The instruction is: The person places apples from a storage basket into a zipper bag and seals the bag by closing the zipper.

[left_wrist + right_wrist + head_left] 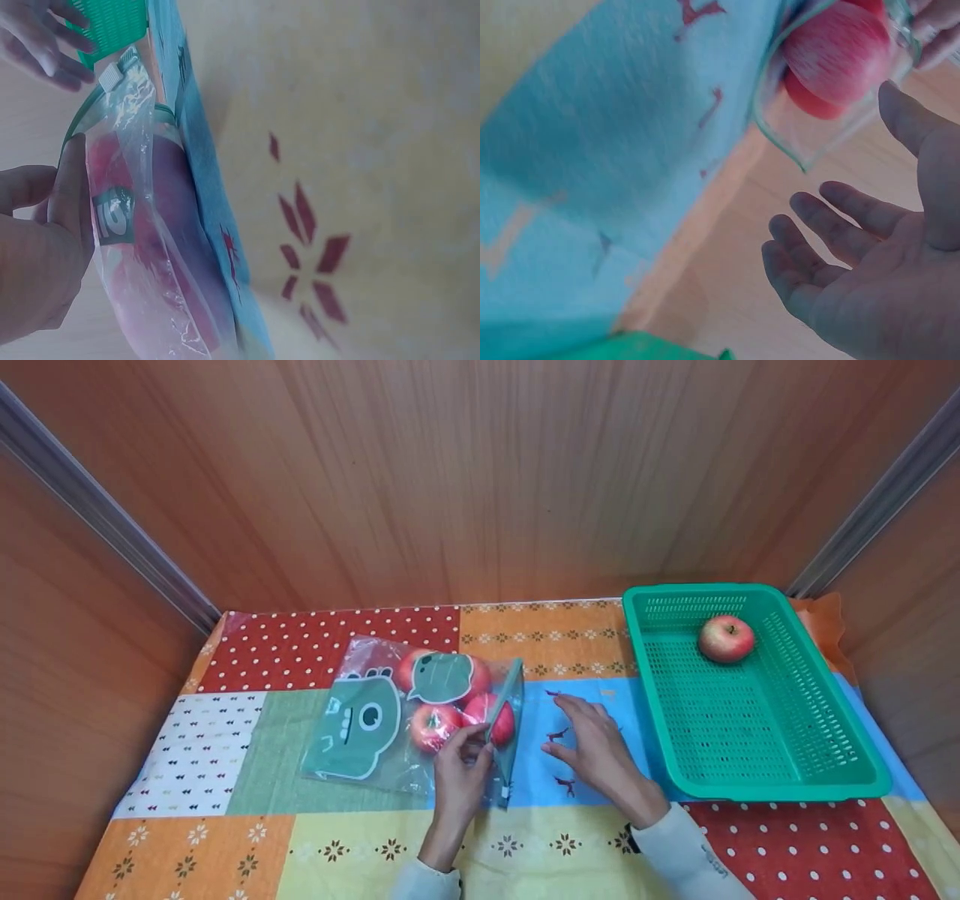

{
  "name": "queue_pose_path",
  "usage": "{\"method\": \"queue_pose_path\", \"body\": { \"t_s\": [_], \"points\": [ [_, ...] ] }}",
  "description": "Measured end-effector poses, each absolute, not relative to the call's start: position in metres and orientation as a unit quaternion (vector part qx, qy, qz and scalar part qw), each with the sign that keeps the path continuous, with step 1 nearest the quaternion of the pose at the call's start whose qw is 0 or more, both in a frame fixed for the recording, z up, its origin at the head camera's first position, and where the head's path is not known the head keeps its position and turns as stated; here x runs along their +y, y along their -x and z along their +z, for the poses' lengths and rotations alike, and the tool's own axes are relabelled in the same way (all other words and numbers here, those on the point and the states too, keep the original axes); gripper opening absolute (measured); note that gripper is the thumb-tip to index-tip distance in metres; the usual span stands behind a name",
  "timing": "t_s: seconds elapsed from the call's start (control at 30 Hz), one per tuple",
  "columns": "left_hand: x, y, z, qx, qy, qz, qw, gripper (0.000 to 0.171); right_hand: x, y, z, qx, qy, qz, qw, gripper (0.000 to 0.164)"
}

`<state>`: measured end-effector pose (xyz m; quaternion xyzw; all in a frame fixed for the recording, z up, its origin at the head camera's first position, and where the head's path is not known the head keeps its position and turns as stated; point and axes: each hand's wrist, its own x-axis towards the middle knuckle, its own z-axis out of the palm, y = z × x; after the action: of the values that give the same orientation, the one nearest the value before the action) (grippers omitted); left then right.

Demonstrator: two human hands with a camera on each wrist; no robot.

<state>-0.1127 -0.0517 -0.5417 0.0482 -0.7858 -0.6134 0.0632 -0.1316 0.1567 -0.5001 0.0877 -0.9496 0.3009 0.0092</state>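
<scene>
A clear zip bag [360,727] with a green cartoon print lies on the cloth, with several red apples [433,727] inside. My left hand [461,769] pinches the lifted green edge of its mouth between thumb and fingers, and the mouth gapes toward the right. The white slider [111,77] sits at the near end of that edge. To the right of the bag, my right hand [596,742] hovers with spread, slightly bent fingers and touches nothing. In the right wrist view its palm and fingers face the bag's opening, where an apple [840,56] shows.
A green plastic basket [656,720] stands on the right with one apple [726,639] in its far part. Patchwork cloth [375,847] covers the table. Wood-grain panels [480,487] rise behind and at both sides.
</scene>
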Motion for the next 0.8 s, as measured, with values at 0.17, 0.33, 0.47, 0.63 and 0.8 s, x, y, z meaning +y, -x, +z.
{"method": "queue_pose_path", "body": {
  "t_s": [0.17, 0.33, 0.47, 0.63, 0.8],
  "points": [
    [-0.052, 0.112, -0.542, -0.783, -0.039, -0.617, 0.071, 0.031, 0.171, 0.126, -0.481, -0.953, -0.097, 0.287, 0.024, 0.075],
    [-0.053, 0.111, -0.542, -0.784, -0.033, -0.616, 0.075, 0.031, 0.188, 0.122, -0.462, -0.952, -0.109, 0.281, 0.059, 0.073],
    [-0.053, 0.111, -0.541, -0.783, -0.039, -0.616, 0.07, 0.032, 0.204, 0.121, -0.448, -0.953, -0.101, 0.278, 0.069, 0.074],
    [-0.053, 0.112, -0.542, -0.784, -0.04, -0.616, 0.071, 0.032, 0.226, 0.122, -0.431, -0.958, -0.075, 0.27, 0.056, 0.076],
    [-0.053, 0.111, -0.542, -0.782, -0.039, -0.617, 0.07, 0.032, 0.246, 0.126, -0.421, -0.962, -0.059, 0.26, 0.055, 0.076]
  ]
}}
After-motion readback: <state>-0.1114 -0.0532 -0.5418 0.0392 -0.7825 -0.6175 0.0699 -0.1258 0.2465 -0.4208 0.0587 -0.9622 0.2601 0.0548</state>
